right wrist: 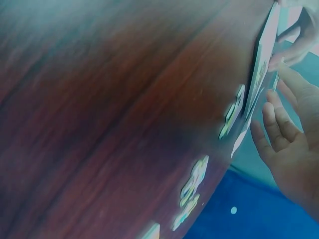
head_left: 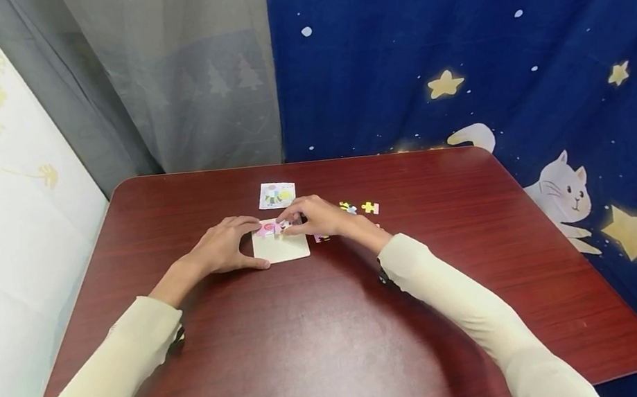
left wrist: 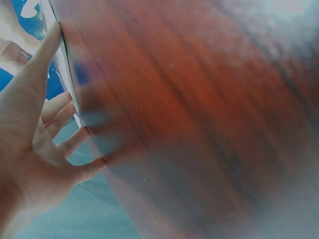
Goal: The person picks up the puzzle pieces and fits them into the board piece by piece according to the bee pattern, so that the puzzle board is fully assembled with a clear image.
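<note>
A pale square puzzle tray (head_left: 282, 252) lies on the table in the head view, with a pink piece (head_left: 265, 229) at its top left. Along the tray's left side rests my left hand (head_left: 227, 245), thumb near the lower corner and fingers at the upper one. The left wrist view shows those fingers (left wrist: 81, 141) spread and fairly straight, tips on the tabletop. My right hand (head_left: 321, 215) pinches a small jigsaw piece (head_left: 282, 227) between thumb and fingers over the tray's top part. That hand partly hides the tray's upper right corner.
Behind the tray lies a printed picture card (head_left: 276, 195) with a bee on it. Several loose jigsaw pieces (head_left: 370, 207) are scattered to the right, some partly behind my right forearm. The dark red table (head_left: 297, 371) ends at curtains (head_left: 368, 42) at the back.
</note>
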`<state>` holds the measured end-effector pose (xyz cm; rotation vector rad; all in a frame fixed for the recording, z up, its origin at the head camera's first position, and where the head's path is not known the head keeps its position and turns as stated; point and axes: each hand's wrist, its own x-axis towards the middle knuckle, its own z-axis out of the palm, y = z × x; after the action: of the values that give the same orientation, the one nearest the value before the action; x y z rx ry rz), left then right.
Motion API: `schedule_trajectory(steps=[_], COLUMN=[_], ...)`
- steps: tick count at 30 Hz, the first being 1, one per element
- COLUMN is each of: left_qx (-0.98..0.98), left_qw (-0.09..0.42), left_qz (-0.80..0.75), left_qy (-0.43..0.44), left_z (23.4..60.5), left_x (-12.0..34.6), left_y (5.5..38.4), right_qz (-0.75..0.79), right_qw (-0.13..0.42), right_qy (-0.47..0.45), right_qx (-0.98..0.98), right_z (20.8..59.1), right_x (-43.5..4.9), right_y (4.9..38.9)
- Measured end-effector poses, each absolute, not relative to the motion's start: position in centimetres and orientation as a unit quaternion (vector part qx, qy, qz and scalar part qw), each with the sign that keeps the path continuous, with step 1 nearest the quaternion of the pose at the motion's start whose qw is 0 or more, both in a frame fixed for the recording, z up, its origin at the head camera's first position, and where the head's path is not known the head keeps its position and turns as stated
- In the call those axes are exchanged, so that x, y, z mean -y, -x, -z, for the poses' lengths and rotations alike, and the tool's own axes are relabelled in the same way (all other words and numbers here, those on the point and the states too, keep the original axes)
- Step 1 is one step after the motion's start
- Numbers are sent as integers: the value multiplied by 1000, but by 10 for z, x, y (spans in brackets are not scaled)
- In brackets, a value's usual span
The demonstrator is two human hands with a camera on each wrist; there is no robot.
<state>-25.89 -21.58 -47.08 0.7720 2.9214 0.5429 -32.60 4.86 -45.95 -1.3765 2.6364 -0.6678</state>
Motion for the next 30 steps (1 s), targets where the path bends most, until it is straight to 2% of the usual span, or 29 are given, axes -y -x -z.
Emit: schedule_trajectory(steps=[30], left_qx=[-950], left_qw=[25], left_qz=[-180], left_qy=[-255], left_z=[472], left_x=[215], left_y=[260], right_qz=[182], right_qw=[47], right_qy=[480], right_qx=[-857], right_z=[468], right_x=[-14], right_y=[316])
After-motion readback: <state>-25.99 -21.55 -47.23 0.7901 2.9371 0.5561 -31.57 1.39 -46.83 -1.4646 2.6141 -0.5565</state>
